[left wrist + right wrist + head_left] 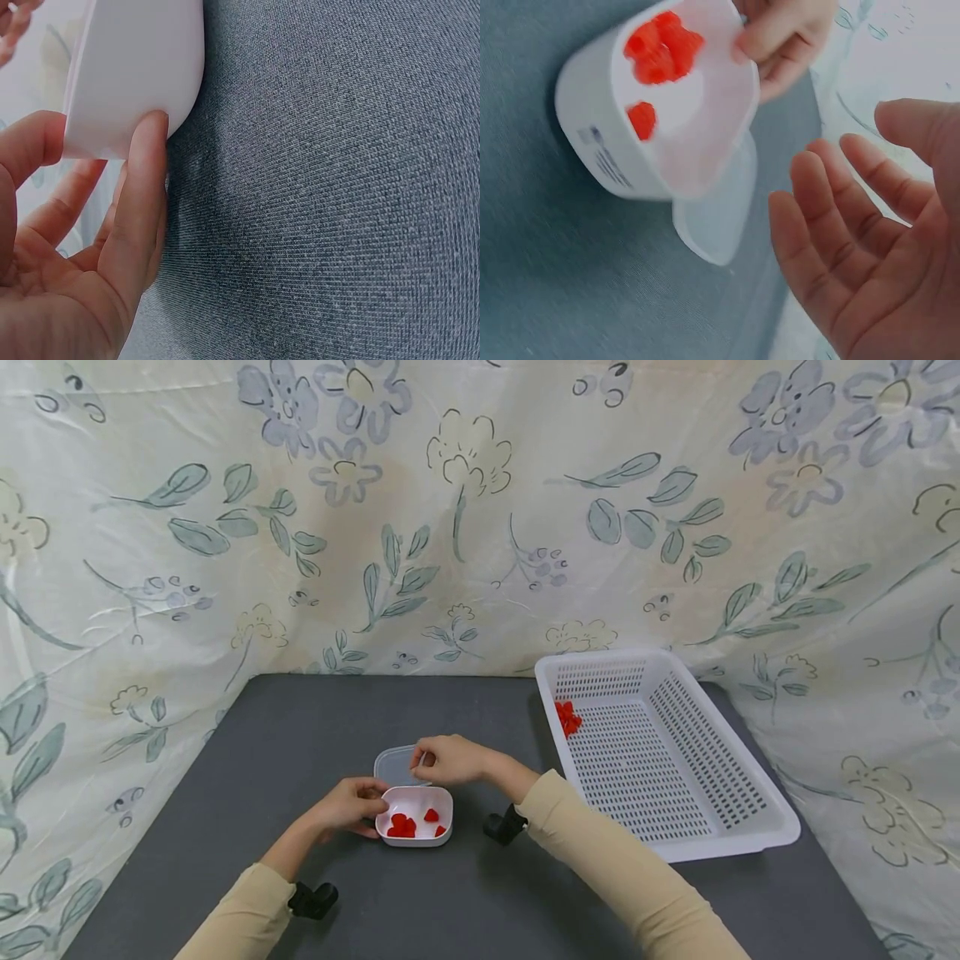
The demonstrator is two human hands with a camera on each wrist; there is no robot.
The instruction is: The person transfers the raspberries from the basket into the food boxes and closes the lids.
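A small white container [417, 841] sits on the dark grey table [465, 902] and holds several red pieces [402, 825]. My left hand [348, 804] grips its left side, thumb at the rim and fingers against the wall [135, 67]. In the right wrist view the container [604, 165] looks tilted, with the red pieces [660, 49] inside. A clear lid [392, 767] lies flat just behind it, also seen as the lid [716, 225] under the container's edge. My right hand [448, 758] hovers over the lid, palm [862, 240] bare and fingers relaxed, holding nothing.
A white perforated basket [738, 847] stands at the right of the table, with a few red pieces [567, 717] in its far left corner. A floral cloth [480, 527] hangs behind and at both sides. Bare grey cloth lies left of my hands.
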